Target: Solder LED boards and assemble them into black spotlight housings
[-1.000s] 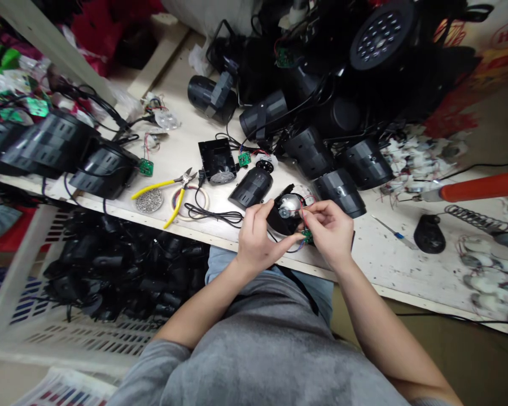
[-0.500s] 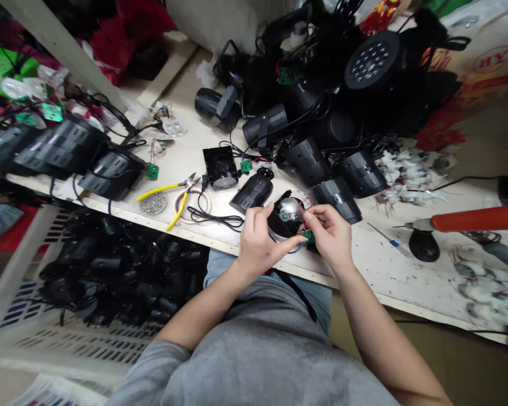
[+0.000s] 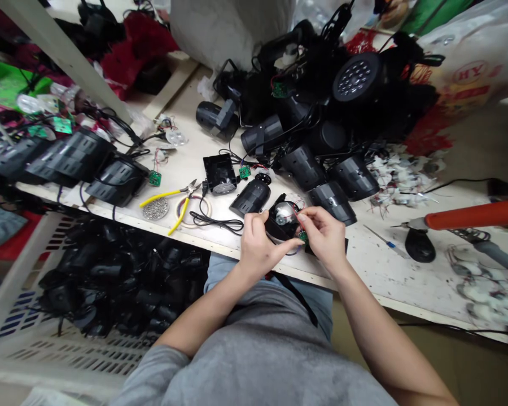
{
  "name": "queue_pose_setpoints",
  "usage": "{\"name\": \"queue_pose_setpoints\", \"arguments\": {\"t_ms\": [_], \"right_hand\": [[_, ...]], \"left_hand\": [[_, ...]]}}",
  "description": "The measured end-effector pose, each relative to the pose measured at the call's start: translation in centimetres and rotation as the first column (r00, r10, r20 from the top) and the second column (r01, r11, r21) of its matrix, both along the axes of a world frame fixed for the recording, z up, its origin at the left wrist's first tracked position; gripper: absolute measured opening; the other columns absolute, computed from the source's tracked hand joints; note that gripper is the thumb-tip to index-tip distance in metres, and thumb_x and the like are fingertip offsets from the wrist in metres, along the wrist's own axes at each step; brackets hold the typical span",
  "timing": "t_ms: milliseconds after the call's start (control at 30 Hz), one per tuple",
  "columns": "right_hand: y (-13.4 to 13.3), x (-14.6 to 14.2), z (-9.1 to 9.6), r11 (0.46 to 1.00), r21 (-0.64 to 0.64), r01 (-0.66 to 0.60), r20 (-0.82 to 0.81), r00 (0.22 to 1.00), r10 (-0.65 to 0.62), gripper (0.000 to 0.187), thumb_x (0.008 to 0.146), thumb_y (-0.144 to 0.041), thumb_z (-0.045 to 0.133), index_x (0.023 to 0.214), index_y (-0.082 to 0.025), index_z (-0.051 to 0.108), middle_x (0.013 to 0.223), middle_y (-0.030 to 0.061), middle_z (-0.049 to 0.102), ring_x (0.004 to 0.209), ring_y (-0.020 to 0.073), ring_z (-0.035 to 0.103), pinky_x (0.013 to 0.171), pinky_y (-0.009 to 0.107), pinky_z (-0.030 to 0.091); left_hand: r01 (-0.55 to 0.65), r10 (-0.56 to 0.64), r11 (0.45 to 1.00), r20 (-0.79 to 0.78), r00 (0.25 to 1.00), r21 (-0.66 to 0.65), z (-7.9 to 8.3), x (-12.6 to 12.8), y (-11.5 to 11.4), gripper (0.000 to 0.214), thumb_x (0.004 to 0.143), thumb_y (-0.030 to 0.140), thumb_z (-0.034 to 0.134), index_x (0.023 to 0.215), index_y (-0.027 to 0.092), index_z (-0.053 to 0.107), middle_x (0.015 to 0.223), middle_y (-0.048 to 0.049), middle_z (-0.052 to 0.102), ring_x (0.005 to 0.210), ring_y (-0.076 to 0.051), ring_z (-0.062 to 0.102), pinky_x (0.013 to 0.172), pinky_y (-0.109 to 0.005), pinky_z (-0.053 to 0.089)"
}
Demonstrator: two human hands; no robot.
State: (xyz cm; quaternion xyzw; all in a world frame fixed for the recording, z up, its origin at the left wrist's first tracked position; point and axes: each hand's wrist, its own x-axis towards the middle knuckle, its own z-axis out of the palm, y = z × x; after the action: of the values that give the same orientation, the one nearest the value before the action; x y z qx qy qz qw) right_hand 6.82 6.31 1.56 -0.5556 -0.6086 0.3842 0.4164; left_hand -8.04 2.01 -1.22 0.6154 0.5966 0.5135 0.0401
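My left hand grips the side of an opened black lamp housing at the table's front edge, its thumb stretched toward a small green circuit board. Inside the housing sits a silvery round motor. Thin red wires rise beside the motor, and my right hand pinches them between thumb and fingertips, close above the board. Part of the board is hidden by the fingers. A ribbed black lamp housing lies just left of the one in my hand.
Yellow-handled cutters lie left, near a black cable. Black lamp bodies are piled behind. To the right are an orange-handled tool and white motors. A white crate of black parts stands below left.
The view has shifted slightly. My right hand has moved a little left, with its fingertips on the red wires nearer the motor. My left hand keeps its hold on the housing.
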Motion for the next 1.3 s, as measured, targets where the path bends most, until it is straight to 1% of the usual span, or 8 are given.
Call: {"name": "queue_pose_setpoints", "arguments": {"t_ms": [200,333,500,667,767,1000,1167,1300], "right_hand": [[0.1,-0.1,0.3,0.989,0.100,-0.108,0.172,0.981,0.089,0.013,0.090,-0.031,0.059,0.081,-0.024,0.066,0.082,0.0028,0.069,0.079,0.0204,0.065,0.077,0.034,0.050],[-0.7,1.0,0.7,0.956,0.249,-0.152,0.358,0.932,0.054,0.022,0.100,-0.029,0.045,0.099,-0.023,0.066,0.097,0.0071,0.070,0.093,0.0219,0.066,0.084,0.036,0.050],[-3.6,2.4,1.1,0.886,0.422,-0.190,0.690,0.702,-0.178,0.020,0.099,-0.031,0.053,0.104,-0.018,0.066,0.096,0.0102,0.072,0.090,0.0255,0.061,0.079,0.040,0.039],[-4.1,1.4,0.3,0.882,0.374,-0.287,0.811,0.562,-0.161,0.021,0.097,-0.030,0.058,0.108,-0.013,0.064,0.092,0.0111,0.073,0.102,0.0310,0.059,0.095,0.048,0.034],[-3.5,1.2,0.0,0.884,0.338,-0.321,0.796,0.599,-0.087,0.012,0.096,-0.026,0.055,0.094,-0.017,0.063,0.086,0.0091,0.071,0.100,0.0290,0.060,0.105,0.052,0.032],[-3.2,1.5,0.4,0.956,0.215,-0.200,0.396,0.913,0.102,0.024,0.087,-0.021,0.055,0.110,-0.021,0.053,0.100,0.0081,0.070,0.085,0.0217,0.069,0.076,0.035,0.056],[-2.9,0.4,1.1,0.981,0.088,-0.172,0.260,0.955,0.144,0.023,0.090,-0.019,0.054,0.113,-0.021,0.053,0.104,0.0067,0.073,0.080,0.0186,0.072,0.073,0.031,0.059],[-2.1,-0.3,2.0,0.943,0.183,-0.277,0.308,0.927,0.213,0.024,0.094,-0.020,0.054,0.114,-0.021,0.065,0.105,0.0076,0.070,0.093,0.0196,0.070,0.084,0.034,0.058]], "left_hand": [[0.131,-0.134,0.991,-0.134,0.982,-0.037,-0.9,-1.2,-1.7,0.046,0.090,0.054,0.066,0.106,0.013,0.053,0.093,-0.0096,0.059,0.090,-0.023,0.063,0.079,-0.035,0.056],[0.152,-0.159,0.987,-0.145,0.977,-0.056,-0.3,-2.9,-2.1,0.034,0.094,0.041,0.065,0.110,0.014,0.053,0.097,-0.0114,0.062,0.094,-0.024,0.061,0.083,-0.037,0.055],[0.164,-0.180,0.976,-0.109,0.978,-0.143,1.1,-3.5,-1.8,0.043,0.095,0.040,0.063,0.126,0.013,0.052,0.111,-0.0150,0.059,0.107,-0.026,0.059,0.090,-0.040,0.055],[0.227,-0.254,0.952,-0.119,0.960,-0.204,1.1,-1.5,-0.5,0.065,0.092,0.052,0.063,0.139,0.011,0.044,0.122,-0.0190,0.053,0.118,-0.031,0.056,0.099,-0.046,0.052],[0.235,-0.267,0.949,-0.141,0.953,-0.210,0.5,-1.2,0.1,0.063,0.094,0.048,0.061,0.141,0.009,0.042,0.123,-0.0198,0.053,0.119,-0.031,0.055,0.099,-0.046,0.052],[0.293,-0.327,0.926,-0.116,0.938,-0.239,0.6,-2.2,0.2,0.063,0.096,0.043,0.060,0.145,0.011,0.039,0.127,-0.0184,0.054,0.123,-0.029,0.055,0.101,-0.042,0.053],[0.254,-0.285,0.944,-0.136,0.949,-0.212,0.8,-3.5,-0.6,0.057,0.097,0.046,0.058,0.141,0.014,0.044,0.117,-0.0138,0.055,0.097,-0.021,0.065,0.083,-0.034,0.058],[0.204,-0.236,0.955,-0.138,0.962,-0.217,0.8,-4.6,-0.7,0.048,0.096,0.042,0.060,0.134,0.014,0.050,0.107,-0.0098,0.053,0.085,-0.017,0.063,0.074,-0.030,0.057]]}}
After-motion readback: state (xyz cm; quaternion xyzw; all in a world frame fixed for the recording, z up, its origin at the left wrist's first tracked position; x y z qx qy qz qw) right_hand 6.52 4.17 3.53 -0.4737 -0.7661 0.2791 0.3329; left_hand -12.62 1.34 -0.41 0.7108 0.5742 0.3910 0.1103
